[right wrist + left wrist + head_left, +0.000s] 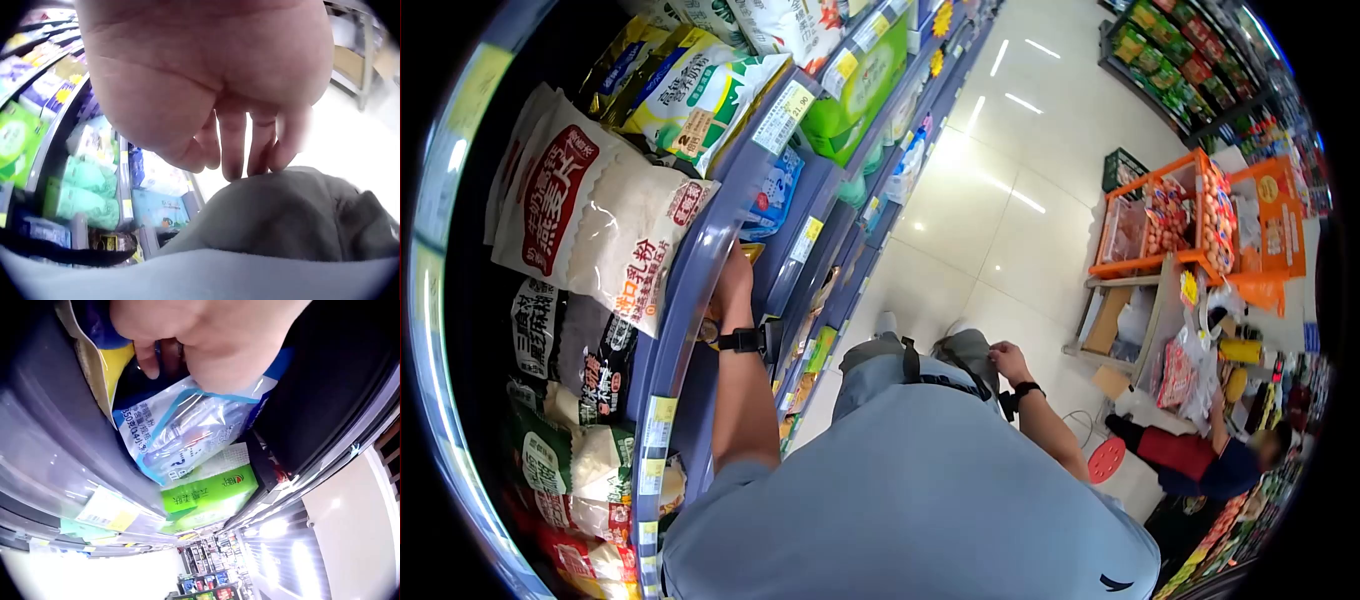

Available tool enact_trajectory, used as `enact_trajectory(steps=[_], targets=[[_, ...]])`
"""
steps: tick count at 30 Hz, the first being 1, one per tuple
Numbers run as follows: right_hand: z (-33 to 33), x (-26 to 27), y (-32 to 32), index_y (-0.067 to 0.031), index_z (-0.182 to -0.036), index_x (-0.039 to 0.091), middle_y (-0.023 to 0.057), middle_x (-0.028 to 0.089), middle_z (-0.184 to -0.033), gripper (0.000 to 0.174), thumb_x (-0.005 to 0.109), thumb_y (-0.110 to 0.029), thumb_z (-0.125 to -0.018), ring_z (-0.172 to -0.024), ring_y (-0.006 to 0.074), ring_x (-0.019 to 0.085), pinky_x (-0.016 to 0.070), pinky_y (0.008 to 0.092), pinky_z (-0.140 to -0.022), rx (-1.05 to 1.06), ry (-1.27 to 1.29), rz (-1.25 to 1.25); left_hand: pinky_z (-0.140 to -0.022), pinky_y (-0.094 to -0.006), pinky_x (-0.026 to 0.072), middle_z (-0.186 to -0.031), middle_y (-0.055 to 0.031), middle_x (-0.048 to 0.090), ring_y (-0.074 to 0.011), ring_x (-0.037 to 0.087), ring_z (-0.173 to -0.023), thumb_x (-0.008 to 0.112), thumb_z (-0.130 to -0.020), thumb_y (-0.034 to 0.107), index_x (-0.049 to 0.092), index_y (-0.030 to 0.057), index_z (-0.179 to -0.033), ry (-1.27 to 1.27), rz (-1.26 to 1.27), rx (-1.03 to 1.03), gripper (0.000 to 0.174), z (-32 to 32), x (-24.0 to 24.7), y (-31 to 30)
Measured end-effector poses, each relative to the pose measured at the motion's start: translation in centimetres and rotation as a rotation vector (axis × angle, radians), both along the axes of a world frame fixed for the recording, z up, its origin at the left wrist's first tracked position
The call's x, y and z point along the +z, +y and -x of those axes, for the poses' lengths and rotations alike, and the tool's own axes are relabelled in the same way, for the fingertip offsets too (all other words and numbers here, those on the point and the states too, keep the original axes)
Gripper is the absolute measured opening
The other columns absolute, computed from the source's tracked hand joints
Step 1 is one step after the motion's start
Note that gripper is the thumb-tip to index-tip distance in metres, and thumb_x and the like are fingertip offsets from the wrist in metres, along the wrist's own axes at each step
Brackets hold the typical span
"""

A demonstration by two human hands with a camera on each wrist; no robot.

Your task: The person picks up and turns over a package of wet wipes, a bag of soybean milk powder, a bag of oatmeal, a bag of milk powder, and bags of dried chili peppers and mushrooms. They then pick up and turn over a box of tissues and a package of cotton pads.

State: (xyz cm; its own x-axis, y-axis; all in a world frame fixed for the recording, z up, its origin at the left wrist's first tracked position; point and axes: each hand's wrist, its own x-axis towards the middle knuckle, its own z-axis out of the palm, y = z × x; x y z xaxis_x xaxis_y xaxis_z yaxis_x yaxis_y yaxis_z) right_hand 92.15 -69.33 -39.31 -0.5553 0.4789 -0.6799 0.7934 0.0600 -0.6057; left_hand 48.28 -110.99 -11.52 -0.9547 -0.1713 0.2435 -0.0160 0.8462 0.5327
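Inside a lower shelf compartment at left, my left hand reaches in past the shelf edge. In the left wrist view that hand grips the top of a blue and white milk powder bag, its fingers bent down behind the upper edge. A yellow and blue bag stands right beside the fingers. My right hand hangs by my leg, holding nothing. Seen in the right wrist view, its loosely bent fingers are right at the grey trousers.
An oatmeal bag and other bags fill the shelf above. A green tissue pack lies past the milk powder. Across the tiled aisle stand an orange rack of eggs and a person in a red vest.
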Motion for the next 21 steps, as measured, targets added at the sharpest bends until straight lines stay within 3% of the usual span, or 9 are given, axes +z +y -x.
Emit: enact_trajectory(steps=[2, 5, 7, 9, 11, 12, 15, 17, 21], targets=[[3.4, -1.5, 2.9, 0.002, -0.105, 0.073, 0.0134, 0.076, -0.09, 0.026, 0.067, -0.015, -0.086, -0.079, 0.0205, 0.072, 0.0576, 0.0345, -0.074, 0.116, 0.03, -0.013, -0.099, -0.0441, 0.047, -0.126, -0.0254, 0.067, -0.0405, 0.064, -0.117, 0.056, -0.103, 0.044, 0.062, -0.004, -0.13, -0.011, -0.097, 0.014, 0.055, 0.6, -1.0, -0.3], [10.0, 2.9, 6.3, 0.0041, -0.109, 0.069, 0.0094, 0.073, -0.089, 0.023, 0.064, -0.009, -0.091, -0.075, 0.0175, 0.068, 0.0552, 0.0323, -0.069, 0.105, 0.063, 0.123, -0.103, -0.0423, 0.0451, -0.132, -0.0272, 0.063, -0.0408, 0.061, -0.12, 0.06, -0.103, 0.031, 0.061, -0.0045, -0.131, 0.006, -0.358, 0.1, 0.046, 0.3, -2.9, -0.2], [13.9, 3.5, 9.7, 0.0036, -0.108, 0.07, 0.0109, 0.073, -0.091, 0.023, 0.064, -0.011, -0.091, -0.077, 0.0183, 0.069, 0.0556, 0.0331, -0.07, 0.258, 0.101, 0.052, -0.104, -0.0439, 0.0444, -0.137, -0.0254, 0.06, -0.0395, 0.059, -0.123, 0.058, -0.103, 0.021, 0.06, -0.0049, -0.132, 0.314, 0.559, -0.026, 0.039, -1.1, -4.5, -0.7], [17.4, 4.7, 12.8, 0.0032, -0.107, 0.07, 0.0124, 0.074, -0.093, 0.022, 0.065, -0.013, -0.092, -0.078, 0.0192, 0.07, 0.056, 0.0339, -0.071, 0.42, 0.137, -0.007, -0.102, -0.0448, 0.0474, -0.137, -0.0197, 0.059, -0.035, 0.059, -0.122, 0.055, -0.103, 0.019, 0.057, -0.0036, -0.136, 0.32, 0.448, 0.039, 0.04, -3.2, -0.8, 4.0], [21.9, 8.2, 14.8, 0.0012, -0.104, 0.071, 0.0145, 0.074, -0.096, 0.022, 0.067, -0.017, -0.092, -0.084, 0.0214, 0.071, 0.0562, 0.0348, -0.075, 0.656, 0.323, -0.165, -0.097, -0.0391, 0.0491, -0.122, -0.0149, 0.067, -0.0285, 0.063, -0.112, 0.052, -0.105, 0.02, 0.058, -0.0018, -0.132, 0.289, -1.345, 0.446, 0.035, -3.7, 3.3, 9.5], [24.1, 10.7, 15.4, -0.0006, -0.102, 0.072, 0.0151, 0.073, -0.098, 0.02, 0.068, -0.018, -0.092, -0.088, 0.024, 0.071, 0.0559, 0.0355, -0.077, 0.71, 0.354, -0.154, -0.097, -0.0357, 0.0496, -0.122, -0.0093, 0.065, -0.0209, 0.063, -0.109, 0.05, -0.107, 0.021, 0.055, -0.0004, -0.135, 0.27, -1.299, 0.239, 0.035, -4.8, 2.2, 9.3], [29.7, 14.3, 17.3, -0.0021, -0.109, 0.071, 0.0081, 0.073, -0.101, 0.019, 0.065, -0.016, -0.096, -0.09, 0.0177, 0.067, 0.0535, 0.0319, -0.082, 0.84, 0.397, 0.008, -0.097, -0.0365, 0.0504, -0.126, -0.0105, 0.065, -0.0215, 0.064, -0.11, 0.047, -0.108, 0.023, 0.054, -0.0004, -0.135, 0.217, -1.35, 0.29, 0.036, -8.8, 5.4, 14.7], [32.9, 15.3, 18.2, -0.0008, -0.107, 0.07, 0.0105, 0.073, -0.097, 0.02, 0.067, -0.016, -0.095, -0.091, 0.0188, 0.07, 0.0545, 0.0319, -0.084, 0.898, 0.47, 0.167, -0.099, -0.0385, 0.0508, -0.126, -0.0121, 0.065, -0.024, 0.065, -0.112, 0.045, -0.108, 0.021, 0.05, -0.0012, -0.138, 0.16, -1.344, 0.369, 0.037, -11.1, 5.9, 17.8], [36.8, 19.7, 16.6, -0.0007, -0.124, 0.064, 0.0068, 0.071, -0.107, 0.034, 0.068, -0.022, -0.098, -0.097, 0.0134, 0.066, 0.0526, 0.0296, -0.088, 0.844, 0.465, 0.579, -0.099, -0.0367, 0.0505, -0.126, -0.013, 0.064, -0.0221, 0.063, -0.114, 0.044, -0.108, 0.02, 0.049, -0.0015, -0.138, 0.053, -1.364, 0.364, 0.037, -15.5, 3.6, 22.4]])
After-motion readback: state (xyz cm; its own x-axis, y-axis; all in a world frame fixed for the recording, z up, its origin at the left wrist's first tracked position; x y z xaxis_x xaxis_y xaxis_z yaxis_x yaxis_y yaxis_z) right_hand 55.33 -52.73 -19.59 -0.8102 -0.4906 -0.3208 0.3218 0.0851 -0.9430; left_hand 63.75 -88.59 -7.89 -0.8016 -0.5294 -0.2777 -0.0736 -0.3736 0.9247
